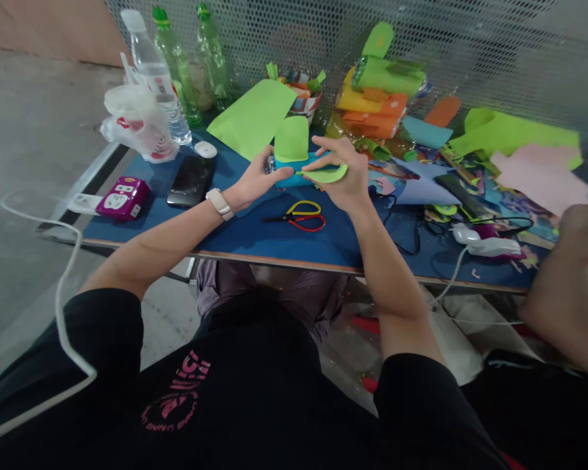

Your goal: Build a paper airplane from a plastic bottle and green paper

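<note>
My left hand (257,179) grips the left end of a bottle wrapped in blue paper (287,181), with its thumb along the front. A bit of clear plastic shows at that end. On the bottle's far side a green paper piece (292,140) stands up. My right hand (345,173) pinches a curved green paper strip (329,174) at the bottle's near right side; one end of the strip touches the blue wrap. Scissors (304,217) with one yellow and one red handle lie on the table just in front of both hands.
Left on the blue table (240,236) are a phone (192,181), a purple box (123,198), a plastic-bagged cup (140,124) and several bottles (159,78). A green sheet (255,117) lies behind my hands. Paper-wrapped bottles (377,98) and scraps crowd the right, beside another person's arm (566,294).
</note>
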`<state>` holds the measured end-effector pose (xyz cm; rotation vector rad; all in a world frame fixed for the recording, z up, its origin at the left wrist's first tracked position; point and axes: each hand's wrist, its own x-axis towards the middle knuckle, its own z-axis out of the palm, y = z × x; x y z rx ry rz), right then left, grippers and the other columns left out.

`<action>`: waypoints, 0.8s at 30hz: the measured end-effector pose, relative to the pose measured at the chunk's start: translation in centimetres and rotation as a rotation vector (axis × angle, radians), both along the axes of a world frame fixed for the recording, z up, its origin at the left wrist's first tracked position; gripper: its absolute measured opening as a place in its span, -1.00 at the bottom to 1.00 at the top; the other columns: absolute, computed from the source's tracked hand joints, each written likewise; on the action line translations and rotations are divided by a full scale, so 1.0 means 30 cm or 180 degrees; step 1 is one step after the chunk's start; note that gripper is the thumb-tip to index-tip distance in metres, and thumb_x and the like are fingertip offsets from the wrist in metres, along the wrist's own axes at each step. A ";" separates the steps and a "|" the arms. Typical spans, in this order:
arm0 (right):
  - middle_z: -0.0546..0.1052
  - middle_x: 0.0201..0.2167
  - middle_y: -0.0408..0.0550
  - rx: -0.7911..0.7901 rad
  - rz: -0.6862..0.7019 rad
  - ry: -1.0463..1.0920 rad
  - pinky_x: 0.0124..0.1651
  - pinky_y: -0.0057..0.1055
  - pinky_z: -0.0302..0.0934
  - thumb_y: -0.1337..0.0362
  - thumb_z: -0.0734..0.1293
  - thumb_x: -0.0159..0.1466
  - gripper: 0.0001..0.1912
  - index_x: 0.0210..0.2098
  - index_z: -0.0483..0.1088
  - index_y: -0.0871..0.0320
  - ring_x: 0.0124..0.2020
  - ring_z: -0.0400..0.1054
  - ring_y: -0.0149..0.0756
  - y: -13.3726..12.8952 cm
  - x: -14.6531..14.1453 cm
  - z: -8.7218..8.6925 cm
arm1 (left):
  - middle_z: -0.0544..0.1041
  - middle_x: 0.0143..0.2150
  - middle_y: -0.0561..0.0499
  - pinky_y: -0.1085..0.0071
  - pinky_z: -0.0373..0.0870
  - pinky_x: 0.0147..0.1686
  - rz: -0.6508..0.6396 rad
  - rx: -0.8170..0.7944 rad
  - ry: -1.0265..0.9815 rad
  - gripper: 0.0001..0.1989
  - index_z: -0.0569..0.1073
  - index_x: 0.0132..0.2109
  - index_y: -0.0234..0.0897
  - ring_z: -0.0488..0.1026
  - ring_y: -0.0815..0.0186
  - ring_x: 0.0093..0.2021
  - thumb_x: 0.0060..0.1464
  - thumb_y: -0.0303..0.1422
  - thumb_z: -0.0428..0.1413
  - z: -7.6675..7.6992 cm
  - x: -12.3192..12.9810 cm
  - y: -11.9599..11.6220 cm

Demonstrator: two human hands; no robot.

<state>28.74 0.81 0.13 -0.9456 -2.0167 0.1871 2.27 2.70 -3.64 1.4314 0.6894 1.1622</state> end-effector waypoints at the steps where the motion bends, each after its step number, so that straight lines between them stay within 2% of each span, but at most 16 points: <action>1: 0.89 0.01 0.04 -0.0004 0.0013 0.0004 0.56 0.70 0.53 -0.31 0.75 0.43 -0.28 0.46 0.71 -0.25 0.31 0.71 0.43 0.005 0.002 -0.005 | 0.81 0.27 -0.13 -0.36 0.60 0.59 0.0017 0.0039 -0.0031 -0.22 0.63 0.33 -0.08 0.61 -0.32 0.53 0.19 0.15 0.71 -0.007 -0.001 0.007; 5: 0.88 0.10 0.00 0.0139 0.0119 0.0078 0.54 0.67 0.55 -0.41 0.71 0.44 -0.27 0.44 0.74 -0.26 0.32 0.71 0.41 0.036 0.019 -0.038 | 0.81 0.24 -0.17 -0.33 0.73 0.47 0.0013 0.0081 -0.0064 -0.13 0.63 0.38 -0.10 0.75 -0.28 0.41 0.17 0.21 0.72 -0.038 -0.007 0.033; 8: 0.89 0.02 0.00 0.0297 0.0232 0.0160 0.54 0.64 0.55 -0.54 0.62 0.47 -0.19 0.46 0.73 -0.22 0.28 0.72 0.37 0.060 0.039 -0.062 | 0.80 0.21 -0.17 -0.31 0.77 0.40 -0.0029 0.0081 -0.0069 -0.14 0.61 0.41 -0.09 0.80 -0.26 0.33 0.21 0.21 0.69 -0.053 -0.011 0.046; 12: 0.90 -0.06 0.02 0.0359 0.0165 0.0276 0.55 0.63 0.54 -0.67 0.53 0.44 -0.07 0.48 0.73 -0.20 0.23 0.73 0.37 0.078 0.067 -0.065 | 0.76 0.32 -0.21 -0.31 0.77 0.41 -0.0004 0.0082 -0.0006 -0.18 0.60 0.46 -0.06 0.75 -0.27 0.40 0.27 0.18 0.64 -0.054 -0.020 0.052; 15: 0.91 0.04 0.04 0.0263 0.0101 0.0271 0.57 0.67 0.50 -0.72 0.54 0.38 -0.01 0.47 0.73 -0.21 0.25 0.73 0.40 0.083 0.087 -0.050 | 0.74 0.36 -0.24 -0.31 0.78 0.40 0.0019 0.0108 0.0090 -0.20 0.60 0.45 -0.06 0.73 -0.30 0.43 0.29 0.17 0.63 -0.049 -0.028 0.058; 18: 0.91 0.12 0.02 0.0209 0.0085 0.0223 0.59 0.68 0.51 -0.71 0.56 0.37 -0.04 0.45 0.72 -0.26 0.26 0.74 0.39 0.087 0.110 -0.036 | 0.72 0.35 -0.27 -0.30 0.80 0.32 0.0058 0.0107 0.0272 -0.22 0.57 0.44 -0.07 0.74 -0.31 0.40 0.32 0.18 0.61 -0.046 -0.036 0.068; 24: 0.89 -0.07 0.03 0.0306 -0.0108 0.0178 0.56 0.66 0.58 -0.45 0.60 0.54 -0.35 0.37 0.76 -0.21 0.24 0.73 0.35 0.100 0.190 -0.018 | 0.68 0.38 -0.31 -0.25 0.80 0.26 0.0199 0.0174 0.0675 -0.27 0.51 0.49 -0.08 0.76 -0.24 0.35 0.50 0.23 0.46 -0.041 -0.054 0.087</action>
